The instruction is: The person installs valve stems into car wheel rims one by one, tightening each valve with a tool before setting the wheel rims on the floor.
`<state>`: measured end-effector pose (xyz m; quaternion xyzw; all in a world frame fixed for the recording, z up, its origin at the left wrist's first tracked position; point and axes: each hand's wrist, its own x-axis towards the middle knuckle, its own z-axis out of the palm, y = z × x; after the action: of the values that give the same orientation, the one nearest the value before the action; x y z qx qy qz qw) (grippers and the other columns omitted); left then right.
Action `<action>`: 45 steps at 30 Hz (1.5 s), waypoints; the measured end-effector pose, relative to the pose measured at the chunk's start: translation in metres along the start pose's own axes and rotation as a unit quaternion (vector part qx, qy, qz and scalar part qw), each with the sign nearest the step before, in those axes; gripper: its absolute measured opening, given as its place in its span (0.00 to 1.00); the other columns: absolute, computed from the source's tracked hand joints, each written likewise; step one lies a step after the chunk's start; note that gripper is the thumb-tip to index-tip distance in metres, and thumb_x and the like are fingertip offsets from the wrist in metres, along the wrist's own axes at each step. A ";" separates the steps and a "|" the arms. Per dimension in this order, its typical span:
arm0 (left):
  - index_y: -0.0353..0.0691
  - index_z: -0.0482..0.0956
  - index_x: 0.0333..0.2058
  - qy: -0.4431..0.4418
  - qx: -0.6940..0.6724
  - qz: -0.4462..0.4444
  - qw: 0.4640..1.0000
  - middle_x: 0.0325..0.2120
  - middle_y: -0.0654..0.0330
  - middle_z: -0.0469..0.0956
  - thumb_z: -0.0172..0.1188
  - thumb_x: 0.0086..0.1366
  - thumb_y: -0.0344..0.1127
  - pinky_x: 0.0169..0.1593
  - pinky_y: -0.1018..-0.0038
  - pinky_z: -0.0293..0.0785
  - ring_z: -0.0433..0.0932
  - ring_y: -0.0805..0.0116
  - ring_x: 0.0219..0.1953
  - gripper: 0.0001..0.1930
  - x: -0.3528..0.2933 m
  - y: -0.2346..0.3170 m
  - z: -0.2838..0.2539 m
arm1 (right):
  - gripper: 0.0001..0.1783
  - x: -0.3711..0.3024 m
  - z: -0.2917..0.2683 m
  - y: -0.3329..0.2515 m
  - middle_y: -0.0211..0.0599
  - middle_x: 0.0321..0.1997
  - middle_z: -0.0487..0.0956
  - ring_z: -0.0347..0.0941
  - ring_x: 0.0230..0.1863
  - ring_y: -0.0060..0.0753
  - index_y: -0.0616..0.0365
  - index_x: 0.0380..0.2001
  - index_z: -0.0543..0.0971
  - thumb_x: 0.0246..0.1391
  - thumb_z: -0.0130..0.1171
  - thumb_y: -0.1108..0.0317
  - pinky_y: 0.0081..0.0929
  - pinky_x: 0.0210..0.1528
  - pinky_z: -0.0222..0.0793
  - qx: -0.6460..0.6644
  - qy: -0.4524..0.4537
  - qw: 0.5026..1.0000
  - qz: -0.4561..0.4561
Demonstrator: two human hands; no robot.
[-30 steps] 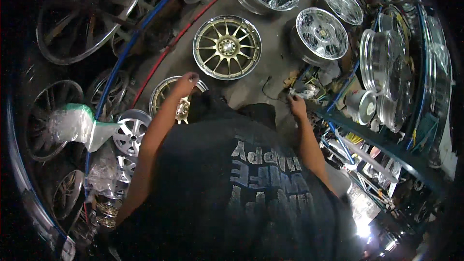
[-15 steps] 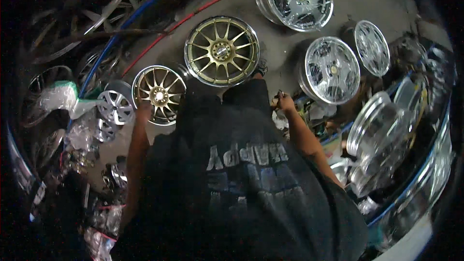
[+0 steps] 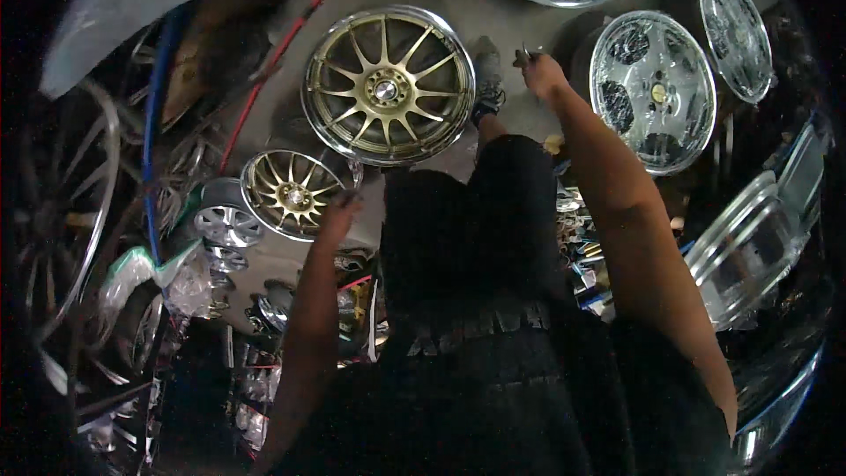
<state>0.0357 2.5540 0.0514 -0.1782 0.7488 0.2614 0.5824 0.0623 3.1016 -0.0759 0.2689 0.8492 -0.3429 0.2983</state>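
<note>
My right hand [image 3: 545, 78] reaches out beside my foot, its fingers closed round a small dark tool [image 3: 526, 56] whose kind I cannot make out. To its left a large gold multi-spoke wheel rim [image 3: 375, 86] with a polished lip lies face up on the floor. My left hand [image 3: 342, 210] hangs by the edge of a smaller-looking gold wheel rim [image 3: 286, 197]. Its fingers are dim and smeared, so whether they hold anything does not show. Right of my right hand stands a silver wheel rim [image 3: 656, 97] wrapped in clear film.
More film-wrapped silver rims [image 3: 738, 35] are at the upper right, with stacked rims [image 3: 745, 247] below. A red hose [image 3: 280, 51] and a blue hose [image 3: 150, 159] run along the left. Beyond them are piled rims, a silver spoked rim [image 3: 227, 225] and plastic wrapping [image 3: 189, 278].
My right hand has moved up and forward with the dark tool, past my knee. My left hand has shifted right across the smaller gold rim. The view has tilted and moved closer to the large rim.
</note>
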 end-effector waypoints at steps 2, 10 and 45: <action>0.32 0.74 0.51 0.059 -0.063 -0.018 0.996 0.45 0.49 0.78 0.57 0.63 0.44 0.50 0.67 0.71 0.77 0.58 0.46 0.23 0.075 -0.012 -0.013 | 0.21 0.027 0.030 -0.013 0.57 0.37 0.79 0.76 0.41 0.60 0.62 0.37 0.80 0.58 0.48 0.54 0.48 0.43 0.72 0.007 -0.021 0.997 0.071; 0.32 0.70 0.57 0.292 0.116 -0.050 0.948 0.51 0.43 0.74 0.42 0.64 0.67 0.53 0.62 0.69 0.73 0.50 0.53 0.41 0.250 -0.067 -0.058 | 0.20 0.095 0.095 -0.051 0.56 0.43 0.79 0.77 0.45 0.56 0.59 0.44 0.78 0.51 0.52 0.61 0.48 0.45 0.74 -0.104 -0.132 0.985 -0.049; 0.46 0.68 0.58 0.004 -0.442 0.108 0.891 0.43 0.56 0.77 0.45 0.67 0.65 0.45 0.66 0.72 0.76 0.61 0.45 0.32 0.355 0.044 0.015 | 0.08 -0.087 0.026 -0.191 0.41 0.27 0.78 0.68 0.28 0.27 0.65 0.31 0.75 0.52 0.63 0.73 0.25 0.33 0.66 0.092 0.158 0.983 0.008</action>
<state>-0.0691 2.6119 -0.2861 -0.3367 0.5732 0.6255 0.4085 0.0033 2.9417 0.0498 0.3529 0.8483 -0.3703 0.1370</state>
